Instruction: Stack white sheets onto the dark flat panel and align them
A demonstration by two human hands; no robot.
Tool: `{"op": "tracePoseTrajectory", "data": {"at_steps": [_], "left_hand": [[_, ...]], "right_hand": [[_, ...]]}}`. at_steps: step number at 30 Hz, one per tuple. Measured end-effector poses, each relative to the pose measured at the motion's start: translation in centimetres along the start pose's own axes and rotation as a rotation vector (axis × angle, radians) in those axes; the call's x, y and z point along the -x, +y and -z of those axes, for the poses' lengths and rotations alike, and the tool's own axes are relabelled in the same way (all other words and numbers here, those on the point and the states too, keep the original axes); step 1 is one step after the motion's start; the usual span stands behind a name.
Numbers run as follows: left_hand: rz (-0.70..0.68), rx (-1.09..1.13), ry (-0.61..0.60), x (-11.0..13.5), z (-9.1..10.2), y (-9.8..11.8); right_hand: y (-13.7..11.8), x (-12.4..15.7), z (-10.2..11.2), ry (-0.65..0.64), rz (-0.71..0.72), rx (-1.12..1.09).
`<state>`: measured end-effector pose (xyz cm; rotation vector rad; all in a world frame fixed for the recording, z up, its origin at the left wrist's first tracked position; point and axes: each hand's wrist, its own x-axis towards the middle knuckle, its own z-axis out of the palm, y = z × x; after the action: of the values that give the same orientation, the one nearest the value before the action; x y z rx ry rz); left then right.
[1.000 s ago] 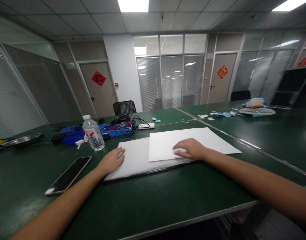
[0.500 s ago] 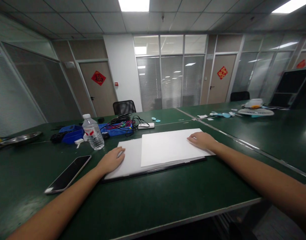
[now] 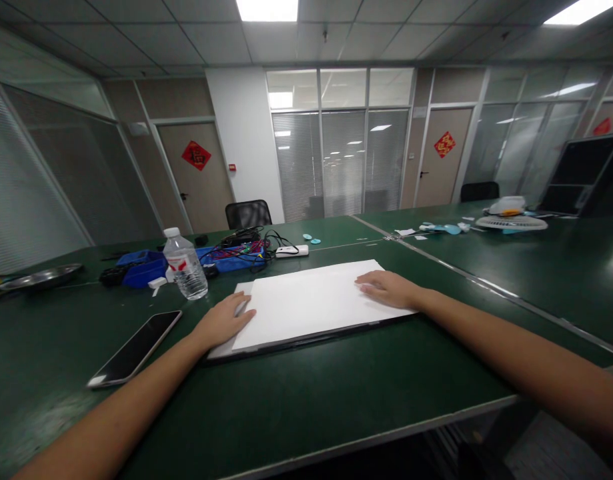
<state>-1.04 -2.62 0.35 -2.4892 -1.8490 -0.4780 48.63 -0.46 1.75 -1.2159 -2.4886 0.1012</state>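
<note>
A white sheet of paper [image 3: 311, 303] lies on top of a white board with a dark edge [image 3: 221, 348], on the green table [image 3: 306, 407]. My right hand [image 3: 389, 289] lies flat on the sheet's right end, fingers stretched out. My left hand [image 3: 223, 322] rests palm down at the sheet's left end, its fingertips touching the paper's edge and the board beneath. Neither hand grips anything.
A black phone [image 3: 135, 348] lies left of my left arm. Behind it stand a water bottle [image 3: 185, 265], blue trays [image 3: 143, 268] and a tangle of cables [image 3: 249, 248]. A second green table on the right carries a white fan-like device [image 3: 511, 217].
My right hand has slid the top sheet leftward until it nearly covers the board and meets my left hand's fingers. My left hand has barely moved.
</note>
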Motion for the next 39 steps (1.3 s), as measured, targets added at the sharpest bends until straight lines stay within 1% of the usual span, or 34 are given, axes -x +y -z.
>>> {"op": "tracePoseTrajectory", "data": {"at_steps": [2,6,8,12,18,23,26,29,31,32,35,39], "left_hand": [[-0.016,-0.007,0.0,0.0,0.0,0.0],[-0.037,-0.013,-0.03,-0.1,0.1,-0.1],[-0.033,-0.018,-0.045,-0.2,0.0,-0.2],[0.005,0.0,-0.022,-0.3,-0.2,-0.6],[0.061,0.026,0.034,-0.3,-0.3,-0.6],[0.065,0.022,0.051,-0.4,-0.2,-0.5],[0.069,0.022,0.047,-0.4,-0.3,-0.6],[0.075,0.022,0.048,-0.4,-0.5,-0.6],[0.08,0.014,0.039,-0.4,-0.5,-0.6],[0.082,0.006,0.031,-0.4,-0.6,-0.5],[0.081,-0.016,0.011,-0.4,-0.7,-0.4],[0.069,-0.021,0.014,-0.3,-1.0,-0.4]], "right_hand": [[0.7,0.0,0.0,0.021,-0.061,0.048],[1.7,-0.2,0.3,0.073,-0.259,0.212],[1.9,-0.3,0.5,0.074,-0.31,0.251],[1.6,-0.3,0.5,0.041,-0.261,0.238],[1.0,-0.2,0.3,0.036,-0.171,0.197],[1.0,-0.2,0.4,0.043,-0.119,0.099],[1.3,-0.2,0.3,0.073,-0.17,0.094],[2.1,-0.4,-0.2,0.148,-0.325,0.185],[2.9,-0.5,-0.8,0.153,-0.431,0.209],[3.3,-0.6,-1.1,0.142,-0.459,0.183],[4.2,-1.0,-1.8,0.133,-0.445,0.039],[4.8,-1.6,-2.0,0.185,-0.435,-0.095]]}}
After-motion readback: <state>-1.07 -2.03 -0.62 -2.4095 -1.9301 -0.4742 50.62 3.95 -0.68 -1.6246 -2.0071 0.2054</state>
